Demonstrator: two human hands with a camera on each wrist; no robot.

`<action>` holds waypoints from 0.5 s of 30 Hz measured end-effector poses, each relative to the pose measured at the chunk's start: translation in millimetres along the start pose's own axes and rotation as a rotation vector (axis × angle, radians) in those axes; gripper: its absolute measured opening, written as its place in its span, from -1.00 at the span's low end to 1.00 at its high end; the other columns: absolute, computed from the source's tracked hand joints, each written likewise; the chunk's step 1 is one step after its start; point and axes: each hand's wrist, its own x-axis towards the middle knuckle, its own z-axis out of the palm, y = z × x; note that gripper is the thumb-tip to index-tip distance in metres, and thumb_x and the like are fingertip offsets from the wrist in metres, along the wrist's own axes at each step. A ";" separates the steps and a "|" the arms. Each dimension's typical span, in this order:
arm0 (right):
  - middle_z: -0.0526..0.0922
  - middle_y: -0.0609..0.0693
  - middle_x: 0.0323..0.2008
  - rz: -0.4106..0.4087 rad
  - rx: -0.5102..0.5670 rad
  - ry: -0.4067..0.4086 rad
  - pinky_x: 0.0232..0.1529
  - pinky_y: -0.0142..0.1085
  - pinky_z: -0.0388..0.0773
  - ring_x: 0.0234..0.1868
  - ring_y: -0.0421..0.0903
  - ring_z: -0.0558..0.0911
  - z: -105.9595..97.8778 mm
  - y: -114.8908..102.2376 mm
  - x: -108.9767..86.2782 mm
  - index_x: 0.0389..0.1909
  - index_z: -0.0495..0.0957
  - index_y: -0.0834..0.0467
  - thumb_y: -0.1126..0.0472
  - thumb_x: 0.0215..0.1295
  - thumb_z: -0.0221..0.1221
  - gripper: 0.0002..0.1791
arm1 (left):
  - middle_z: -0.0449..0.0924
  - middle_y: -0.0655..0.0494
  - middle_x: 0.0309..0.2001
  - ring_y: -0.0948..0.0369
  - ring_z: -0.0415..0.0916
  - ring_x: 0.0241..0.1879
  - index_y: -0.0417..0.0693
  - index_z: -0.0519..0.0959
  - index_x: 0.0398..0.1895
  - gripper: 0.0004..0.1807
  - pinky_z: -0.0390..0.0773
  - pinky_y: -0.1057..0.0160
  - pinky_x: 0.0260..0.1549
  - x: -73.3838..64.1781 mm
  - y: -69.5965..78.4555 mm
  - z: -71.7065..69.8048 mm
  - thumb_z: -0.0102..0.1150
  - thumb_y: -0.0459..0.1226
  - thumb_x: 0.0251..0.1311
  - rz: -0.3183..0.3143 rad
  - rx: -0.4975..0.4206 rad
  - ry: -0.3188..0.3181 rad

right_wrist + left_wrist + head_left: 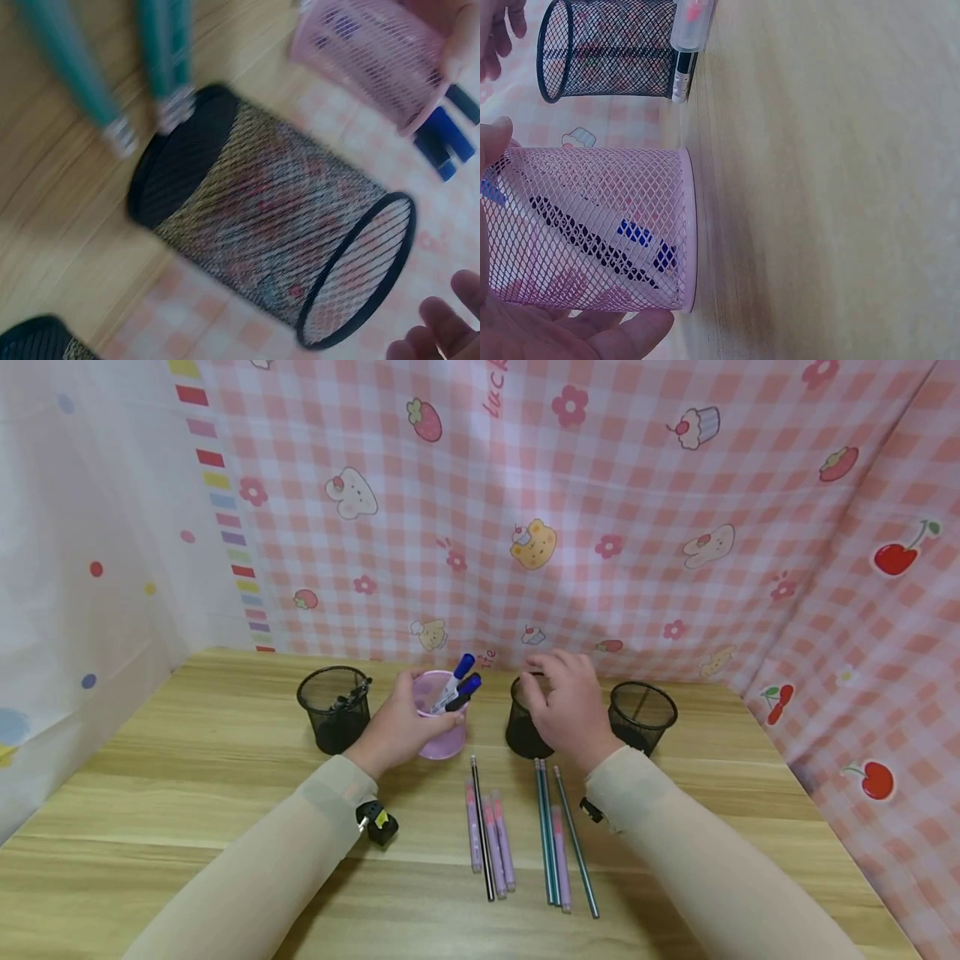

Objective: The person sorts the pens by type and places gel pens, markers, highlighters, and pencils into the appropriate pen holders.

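My left hand (401, 727) grips a pink mesh pen holder (600, 225), thumb on one side and fingers on the other. Inside it lean several markers (456, 689) with blue and black caps. My right hand (573, 706) hovers by the rim of a black mesh pen holder (270, 202), fingers loosely bent and holding nothing. In the right wrist view its fingertips (442, 322) show just beyond that holder's open end. The mesh there lets the checked cloth show through, with no pens inside.
Another black mesh holder (335, 714) at left contains dark items; a further one (642, 714) stands at right. In front lie teal pencils (577, 852), a black pencil (482, 835) and purple pens (504, 843). A pink checked cloth (480, 527) hangs behind the wooden table (187, 777).
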 end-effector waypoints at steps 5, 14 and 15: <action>0.43 0.24 0.48 0.126 -0.007 -0.211 0.54 0.20 0.22 0.53 0.25 0.32 -3.9 14.8 0.0 0.46 0.43 0.24 -0.08 0.59 0.13 -0.37 | 0.42 -0.26 0.39 -0.12 0.52 0.29 0.00 -0.04 0.64 0.15 0.58 -0.16 0.24 0.2 0.4 -0.6 0.43 0.18 0.20 0.000 0.001 -0.001; 0.00 0.17 0.70 0.278 -0.036 -0.478 0.61 0.27 0.08 0.70 0.26 -0.05 -2.6 33.7 0.9 0.72 -0.08 0.10 -0.49 0.37 0.13 0.16 | 0.42 -0.27 0.38 -0.13 0.51 0.30 -0.02 -0.04 0.64 0.14 0.58 -0.17 0.25 -0.1 0.5 -1.2 0.42 0.19 0.20 0.001 -0.002 -0.006; -0.03 0.16 0.70 0.290 -0.036 -0.493 0.62 0.25 0.07 0.70 0.25 -0.06 -1.7 35.5 0.8 0.72 -0.12 0.09 -0.53 0.33 0.14 0.21 | 0.42 -0.27 0.38 -0.13 0.51 0.30 -0.02 -0.04 0.64 0.15 0.58 -0.16 0.25 -0.3 0.5 -1.3 0.43 0.19 0.20 -0.001 -0.001 -0.005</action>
